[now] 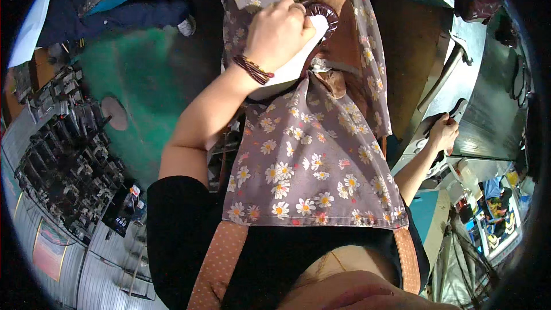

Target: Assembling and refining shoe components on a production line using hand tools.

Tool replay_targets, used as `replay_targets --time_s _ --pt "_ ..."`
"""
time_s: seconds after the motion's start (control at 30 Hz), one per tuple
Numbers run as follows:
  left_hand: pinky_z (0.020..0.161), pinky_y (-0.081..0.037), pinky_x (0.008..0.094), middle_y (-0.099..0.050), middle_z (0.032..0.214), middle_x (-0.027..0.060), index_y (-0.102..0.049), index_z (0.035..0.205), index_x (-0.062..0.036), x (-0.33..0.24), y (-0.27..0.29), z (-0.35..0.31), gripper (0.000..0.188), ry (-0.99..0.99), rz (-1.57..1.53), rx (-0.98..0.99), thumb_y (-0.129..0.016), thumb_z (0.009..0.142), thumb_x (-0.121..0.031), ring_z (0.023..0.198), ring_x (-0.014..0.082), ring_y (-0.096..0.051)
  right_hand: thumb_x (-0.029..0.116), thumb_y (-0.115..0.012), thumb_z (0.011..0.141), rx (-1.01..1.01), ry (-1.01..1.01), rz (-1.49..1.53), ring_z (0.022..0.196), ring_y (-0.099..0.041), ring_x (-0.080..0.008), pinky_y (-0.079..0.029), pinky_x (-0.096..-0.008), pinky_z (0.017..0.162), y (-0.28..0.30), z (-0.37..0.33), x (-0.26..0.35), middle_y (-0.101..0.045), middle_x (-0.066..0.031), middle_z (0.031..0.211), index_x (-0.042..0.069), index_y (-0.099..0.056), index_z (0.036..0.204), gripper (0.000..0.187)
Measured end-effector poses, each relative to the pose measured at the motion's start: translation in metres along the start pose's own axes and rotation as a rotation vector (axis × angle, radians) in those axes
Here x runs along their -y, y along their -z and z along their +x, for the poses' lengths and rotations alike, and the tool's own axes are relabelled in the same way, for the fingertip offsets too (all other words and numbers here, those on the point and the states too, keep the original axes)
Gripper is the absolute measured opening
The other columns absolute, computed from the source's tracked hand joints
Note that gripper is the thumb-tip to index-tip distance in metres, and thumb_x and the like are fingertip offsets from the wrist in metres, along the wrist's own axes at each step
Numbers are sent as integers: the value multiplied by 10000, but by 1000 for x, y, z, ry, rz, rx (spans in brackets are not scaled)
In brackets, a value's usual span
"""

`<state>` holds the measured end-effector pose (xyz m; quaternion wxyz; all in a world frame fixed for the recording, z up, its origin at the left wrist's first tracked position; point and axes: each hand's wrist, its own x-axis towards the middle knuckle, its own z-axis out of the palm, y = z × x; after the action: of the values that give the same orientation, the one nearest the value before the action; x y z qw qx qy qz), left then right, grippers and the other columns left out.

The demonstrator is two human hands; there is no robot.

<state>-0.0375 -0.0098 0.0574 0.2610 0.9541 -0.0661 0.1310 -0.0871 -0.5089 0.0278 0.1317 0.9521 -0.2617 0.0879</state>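
My left hand (281, 30) is closed around a white shoe last (298, 60) above my lap. Glossy dark red leather (322, 17) is gathered in pleats over the end of the last. Over at the right, my right hand (443, 133) is closed on a dark tool with a curved end (457, 107), at the edge of a metal bench. Its fingers partly cover the tool, so I cannot tell its exact kind. A flowered apron (298, 183) covers my chest and lap, with a brown patch (344, 40) beneath the last.
A hammer (445, 74) lies on the metal bench (488, 109), beyond my right hand. Another dark red glossy piece (475, 8) rests at the bench's far end. Lower right stands a tray of small colourful items (499, 218). Dark metal parts (72, 161) crowd the left side, beside green flooring (143, 92).
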Motion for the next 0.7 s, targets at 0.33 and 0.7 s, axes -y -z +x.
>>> replay_targets --time_s 0.33,0.7 --pt "1001 -417 362 -535 1261 199 -372 1382 -59 35 -34 -31 835 208 -760 231 -786 718 -351 1174 305 -534 306 -373 1005 339 -285 1152 842 -648 -281 -513 -371 754 22 32 -7 -613 -190 1086 -9 -415 1112 335" --pt "1022 -385 415 -465 1299 272 -258 1436 1 -27 -7 -7 897 430 -435 428 -752 735 -266 1206 393 -461 294 -454 969 989 622 1008 817 -535 -149 -411 -268 761 179 -24 165 -606 -77 972 -60 -547 1165 414"
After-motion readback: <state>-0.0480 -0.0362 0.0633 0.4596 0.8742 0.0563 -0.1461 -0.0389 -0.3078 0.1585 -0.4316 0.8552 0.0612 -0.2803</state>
